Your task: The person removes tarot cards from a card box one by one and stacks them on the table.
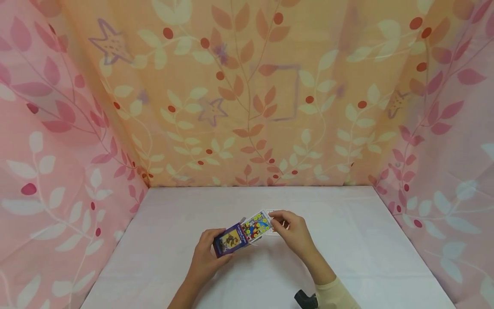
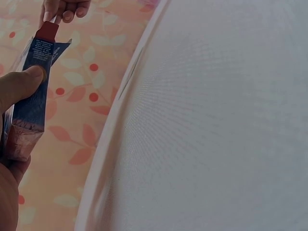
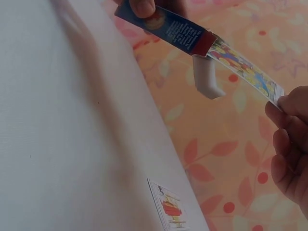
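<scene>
My left hand point(image 1: 207, 253) grips a dark blue card box point(image 1: 230, 241) with a picture on its front, held tilted above the table. The thumb presses along its printed side in the left wrist view. A colourful card point(image 1: 256, 226) sticks partly out of the box's open end, its lower part hidden inside. My right hand point(image 1: 295, 231) pinches the card's outer end between thumb and fingers. A white flap point(image 3: 207, 79) of the box hangs at the opening in the right wrist view. Beneath the right hand, a small stack of cards point(image 3: 171, 207) lies on the table.
A white cloth covers the table point(image 1: 162, 223). Behind it hangs an orange leaf-patterned curtain point(image 1: 247, 141), with pink patterned cloth point(image 1: 58, 171) on the left and on the right. A black device point(image 1: 306, 298) sits by the right wrist, near the sleeve.
</scene>
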A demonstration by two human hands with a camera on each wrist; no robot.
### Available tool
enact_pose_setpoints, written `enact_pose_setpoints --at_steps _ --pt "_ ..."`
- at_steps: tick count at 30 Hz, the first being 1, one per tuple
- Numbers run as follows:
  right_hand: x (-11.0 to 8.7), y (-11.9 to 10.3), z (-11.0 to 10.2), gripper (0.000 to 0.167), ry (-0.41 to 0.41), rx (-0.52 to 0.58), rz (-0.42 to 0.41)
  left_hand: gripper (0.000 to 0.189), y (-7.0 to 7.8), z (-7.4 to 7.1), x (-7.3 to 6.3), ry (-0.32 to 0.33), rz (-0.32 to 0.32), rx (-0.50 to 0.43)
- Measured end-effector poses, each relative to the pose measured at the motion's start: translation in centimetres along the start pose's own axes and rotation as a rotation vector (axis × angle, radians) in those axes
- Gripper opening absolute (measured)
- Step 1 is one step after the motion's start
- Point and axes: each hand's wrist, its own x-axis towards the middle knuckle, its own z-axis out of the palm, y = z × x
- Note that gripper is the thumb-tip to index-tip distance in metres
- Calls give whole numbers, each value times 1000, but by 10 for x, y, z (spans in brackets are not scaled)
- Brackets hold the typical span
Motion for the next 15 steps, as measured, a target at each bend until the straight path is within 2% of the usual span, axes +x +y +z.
enact_pose_setpoints --at_steps 15 --pt "2 5 -7 18 70 -15 -30 78 4 -1 -1 0 -10 7"
